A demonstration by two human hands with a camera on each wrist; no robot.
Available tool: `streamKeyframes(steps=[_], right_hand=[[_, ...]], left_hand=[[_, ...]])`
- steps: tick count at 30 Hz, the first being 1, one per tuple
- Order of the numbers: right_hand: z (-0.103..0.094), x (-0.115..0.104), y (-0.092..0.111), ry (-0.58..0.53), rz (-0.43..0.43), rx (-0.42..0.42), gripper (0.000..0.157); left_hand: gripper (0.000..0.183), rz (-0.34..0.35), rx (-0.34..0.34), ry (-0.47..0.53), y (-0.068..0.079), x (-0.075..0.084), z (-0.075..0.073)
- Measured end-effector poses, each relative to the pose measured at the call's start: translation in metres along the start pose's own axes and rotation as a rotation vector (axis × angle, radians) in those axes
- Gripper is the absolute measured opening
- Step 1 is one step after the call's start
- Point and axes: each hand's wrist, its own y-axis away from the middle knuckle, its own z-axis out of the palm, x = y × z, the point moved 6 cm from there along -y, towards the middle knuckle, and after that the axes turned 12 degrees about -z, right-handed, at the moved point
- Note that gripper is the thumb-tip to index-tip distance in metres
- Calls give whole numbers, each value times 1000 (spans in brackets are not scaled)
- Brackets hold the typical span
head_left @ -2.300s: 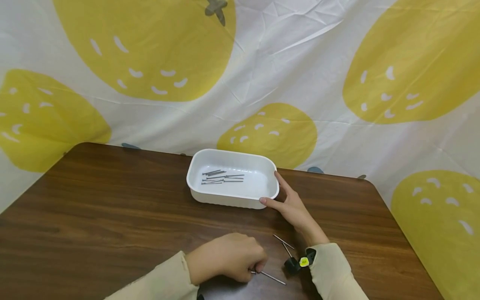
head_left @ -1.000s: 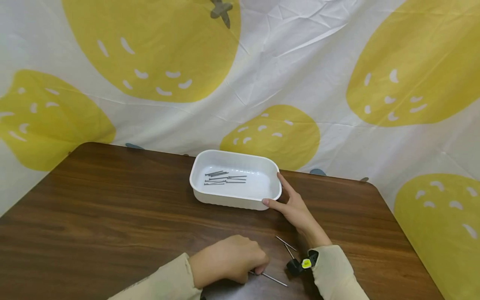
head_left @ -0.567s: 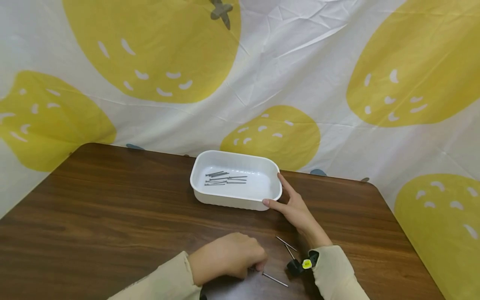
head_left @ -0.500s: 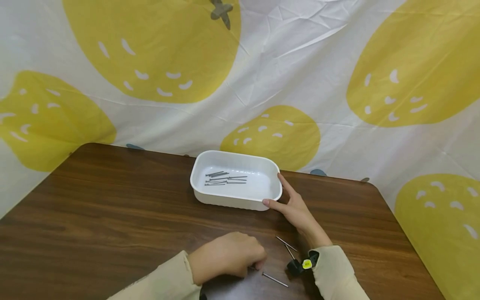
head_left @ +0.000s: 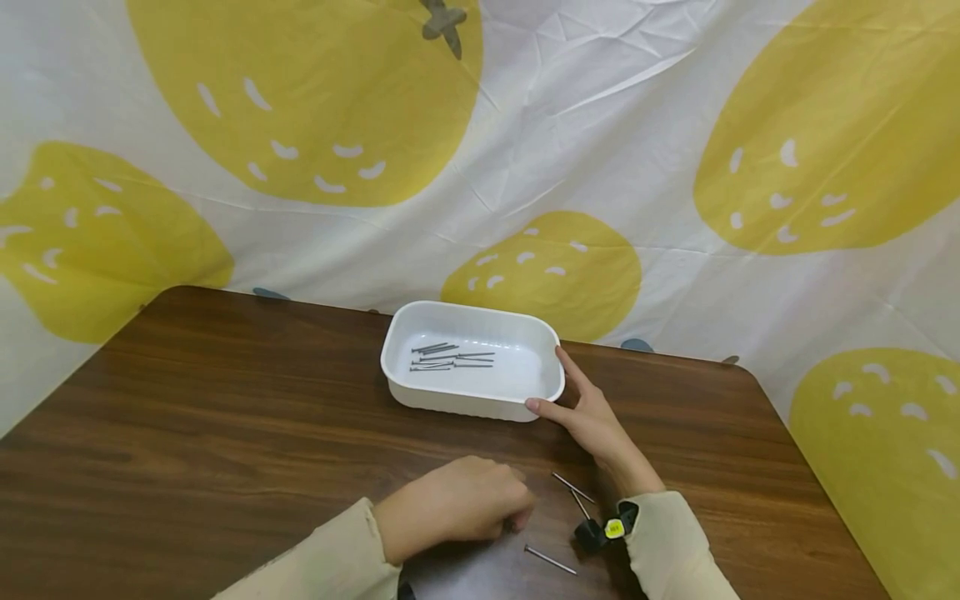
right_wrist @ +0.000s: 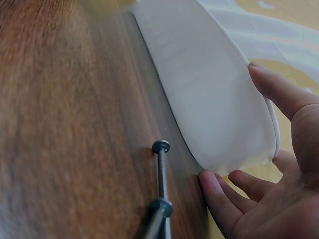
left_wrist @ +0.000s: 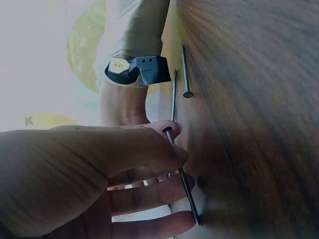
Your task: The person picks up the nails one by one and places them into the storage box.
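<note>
My left hand [head_left: 457,504] hovers low over the table's near middle, its knuckles hiding the fingertips in the head view. In the left wrist view its thumb and fingers pinch a steel nail [left_wrist: 189,193] just below the head. My right hand [head_left: 592,421] grips the right end of a white oblong container [head_left: 450,400], thumb on the rim and fingers around the far side. Inside the container, several nails [head_left: 470,365] lie to the left. One loose nail [head_left: 551,560] lies just beyond my left hand, nearer the front.
Two more nails [head_left: 573,487] lie crossed or touching beside my right wrist, which wears a black camera mount [head_left: 589,534]. The brown wooden table [head_left: 225,417] meets a white cloth [head_left: 337,250] with yellow fruit print behind the container.
My left hand has worked at the nails by its fingertips and lifted slightly, taking one nail off the table. My right hand and the container stay put.
</note>
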Motion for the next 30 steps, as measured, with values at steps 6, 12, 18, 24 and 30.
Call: streamKeyframes(steps=[6, 12, 18, 24, 30], right_hand=[[-1, 1, 1, -14, 4, 7, 95], [0, 1, 2, -27, 6, 6, 96], [1, 1, 1, -43, 2, 2, 96], [3, 2, 1, -68, -2, -11, 97], [2, 2, 1, -86, -7, -15, 97]], left_hand=[[23, 1, -1, 8, -1, -4, -3], [21, -25, -3, 88, -1, -14, -10], [18, -45, 35, 80, -1, -24, -20], [16, -53, 33, 104, -2, -30, -29], [16, -49, 48, 116, -8, -34, -39]])
